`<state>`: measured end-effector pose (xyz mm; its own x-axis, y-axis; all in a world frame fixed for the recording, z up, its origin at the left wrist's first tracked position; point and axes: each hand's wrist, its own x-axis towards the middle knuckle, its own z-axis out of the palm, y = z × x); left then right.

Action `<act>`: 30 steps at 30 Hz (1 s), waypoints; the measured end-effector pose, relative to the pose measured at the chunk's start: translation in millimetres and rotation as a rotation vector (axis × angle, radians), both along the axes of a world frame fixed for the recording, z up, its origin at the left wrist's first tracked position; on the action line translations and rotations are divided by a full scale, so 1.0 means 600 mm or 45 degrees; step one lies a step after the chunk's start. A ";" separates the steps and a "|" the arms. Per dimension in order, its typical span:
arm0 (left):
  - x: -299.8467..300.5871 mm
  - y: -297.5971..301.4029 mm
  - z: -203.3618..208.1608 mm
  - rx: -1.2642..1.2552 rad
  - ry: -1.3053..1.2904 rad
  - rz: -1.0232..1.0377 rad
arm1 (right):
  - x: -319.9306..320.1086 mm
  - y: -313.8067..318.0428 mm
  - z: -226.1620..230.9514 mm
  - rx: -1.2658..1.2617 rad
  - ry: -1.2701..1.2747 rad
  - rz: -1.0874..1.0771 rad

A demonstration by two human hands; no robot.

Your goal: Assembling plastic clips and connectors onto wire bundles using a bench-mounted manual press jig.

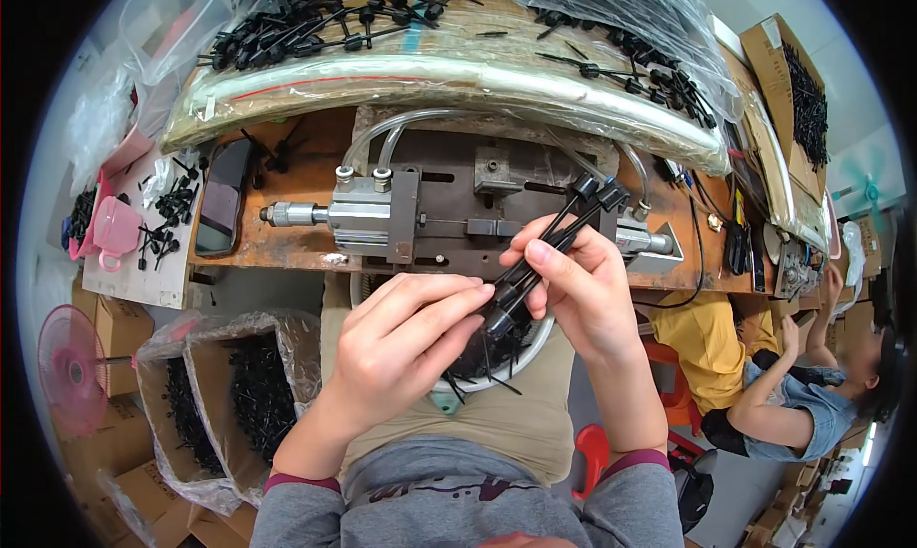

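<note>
Several thin black plastic rods with thick knobbed ends [556,231] are held in a bundle in front of me. My right hand [587,285] is closed round the rods, thumb and fingers pressed on their middle. At the near end of the bundle, the fingers of my left hand [406,338] pinch the thick black ends. A round basin with a pale rim [538,346] sits on my lap beneath, with black parts in it, some poking over the edge. Just beyond my hands stands a bench fixture [439,157] with a silver air cylinder [361,219] at its left, and a second cylinder [642,242] partly behind my right hand.
Loose black parts [277,37] lie on a plastic-wrapped board [458,75] behind the fixture. Clear hoses [411,115] arch over it. Lined cartons of black parts [205,333] stand at lower left, near a pink fan [72,368]. A co-worker [798,405] sits at the right.
</note>
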<state>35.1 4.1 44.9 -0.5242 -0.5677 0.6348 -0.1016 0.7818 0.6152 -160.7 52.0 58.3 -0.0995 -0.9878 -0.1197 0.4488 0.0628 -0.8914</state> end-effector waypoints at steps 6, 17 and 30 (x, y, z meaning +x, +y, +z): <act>0.004 0.010 0.005 0.239 0.025 -0.081 | -0.018 0.003 -0.006 -0.009 -0.043 -0.072; -0.014 -0.004 -0.032 0.191 -0.113 0.027 | -0.032 0.020 -0.003 -0.304 0.318 -0.644; -0.064 -0.020 -0.058 -0.295 -0.463 0.157 | -0.016 0.053 -0.017 -0.788 1.865 -1.010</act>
<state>-3.6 -7.8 9.9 -0.6743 -0.5044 0.5393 -0.3798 0.8633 0.3325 -170.3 84.0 48.4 -0.2030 -0.5162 0.8320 -0.9067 -0.2218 -0.3588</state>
